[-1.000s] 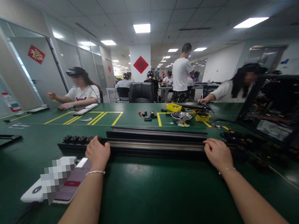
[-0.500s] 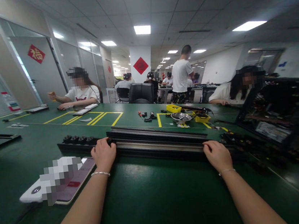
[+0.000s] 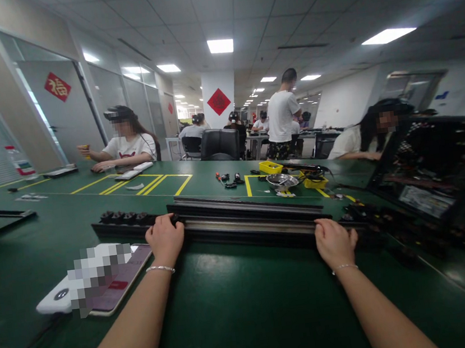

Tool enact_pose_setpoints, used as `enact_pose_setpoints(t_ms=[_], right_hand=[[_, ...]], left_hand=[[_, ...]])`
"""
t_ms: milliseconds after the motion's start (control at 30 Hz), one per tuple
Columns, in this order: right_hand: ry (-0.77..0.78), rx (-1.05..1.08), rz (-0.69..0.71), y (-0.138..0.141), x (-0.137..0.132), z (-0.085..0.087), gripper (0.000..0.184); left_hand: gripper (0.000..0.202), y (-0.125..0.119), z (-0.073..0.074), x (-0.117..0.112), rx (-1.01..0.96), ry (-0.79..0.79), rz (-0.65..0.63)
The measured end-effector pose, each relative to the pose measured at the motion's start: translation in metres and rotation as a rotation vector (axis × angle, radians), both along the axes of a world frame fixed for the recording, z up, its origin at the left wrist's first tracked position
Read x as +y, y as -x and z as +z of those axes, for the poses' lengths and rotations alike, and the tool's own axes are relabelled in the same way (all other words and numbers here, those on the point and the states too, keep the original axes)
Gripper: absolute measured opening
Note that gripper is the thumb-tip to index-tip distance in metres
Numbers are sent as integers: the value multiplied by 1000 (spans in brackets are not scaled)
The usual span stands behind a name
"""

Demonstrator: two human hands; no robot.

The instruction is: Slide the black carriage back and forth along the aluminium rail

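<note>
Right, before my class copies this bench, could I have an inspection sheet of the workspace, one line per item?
Surface: green tabletop, marked with yellow tape.
Work pieces: near rail, row of small black parts towards its left end; far rail just beyond.
Clutter: phone and white device by the left forearm; yellow bin and metal bowl past the rails.
Hands: left hand and right hand at the near rail; fingertips partly hidden.
Cables: dark cable at the white device; right side too dark to tell.
Surroundings: co-workers seated across the table; standing person farther back.
</note>
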State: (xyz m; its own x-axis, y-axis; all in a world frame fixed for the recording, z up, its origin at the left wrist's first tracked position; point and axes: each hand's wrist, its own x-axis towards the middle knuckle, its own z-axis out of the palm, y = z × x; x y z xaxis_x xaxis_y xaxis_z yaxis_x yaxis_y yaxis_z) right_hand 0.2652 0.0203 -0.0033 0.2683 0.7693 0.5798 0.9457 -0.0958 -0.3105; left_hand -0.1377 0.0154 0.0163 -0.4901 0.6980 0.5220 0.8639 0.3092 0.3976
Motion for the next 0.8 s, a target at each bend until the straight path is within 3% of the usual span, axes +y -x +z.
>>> enact_pose_setpoints(t_ms=[100, 300, 800], right_hand=[[-8, -18, 20, 11, -4, -1, 37], [-46, -131, 252, 17, -1, 2, 35], [5, -121, 234, 17, 0, 6, 33]], left_hand=[[32, -3, -2, 2, 26, -14, -31], [31, -3, -4, 5, 59, -29, -58], [31, -1, -8, 9, 97, -50, -110]])
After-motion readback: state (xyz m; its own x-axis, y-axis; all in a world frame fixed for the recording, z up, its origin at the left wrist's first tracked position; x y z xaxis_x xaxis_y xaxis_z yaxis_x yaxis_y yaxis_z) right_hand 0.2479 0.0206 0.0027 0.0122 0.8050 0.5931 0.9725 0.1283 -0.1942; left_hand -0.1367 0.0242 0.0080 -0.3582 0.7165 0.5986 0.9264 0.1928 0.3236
